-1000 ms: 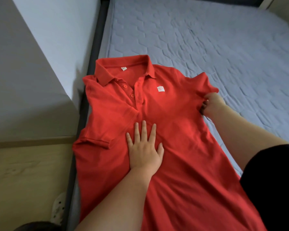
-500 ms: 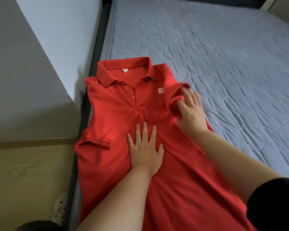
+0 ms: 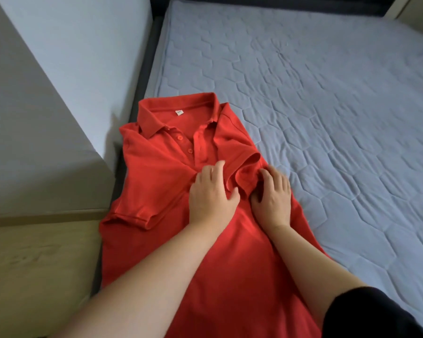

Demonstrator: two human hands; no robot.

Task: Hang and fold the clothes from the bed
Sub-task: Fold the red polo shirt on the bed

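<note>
Shirt: we're looking at a red polo shirt [image 3: 156,172] lying face up on the quilted mattress [image 3: 327,118], hugging its left edge. The collar [image 3: 171,115] points away from the camera and the hem runs off the bottom of the view.
Folded sleeve [image 3: 242,164]: the one on the right is flipped in over the chest, a bit bunched, with its cuff lying just below the button placket.
Other sleeve [image 3: 132,213]: it lies down along the shirt's left side, near the mattress edge.
Left hand [image 3: 211,196]: palm down on the chest with the fingers straight. The fingertips sit right at the edge of the folded sleeve. It's pressing, not gripping.
Right hand [image 3: 272,201]: palm down on the shirt, fingers stretched out and touching the folded cuff. As far as we can tell, it's flattening, not pinching.
Between the hands: they're close but apart, with a strip of red fabric between them.
Around: there's a pale wall panel [image 3: 59,69] left of the bed, a wooden surface [image 3: 34,264] below it, and a black sleeve [image 3: 366,313] at bottom right.
</note>
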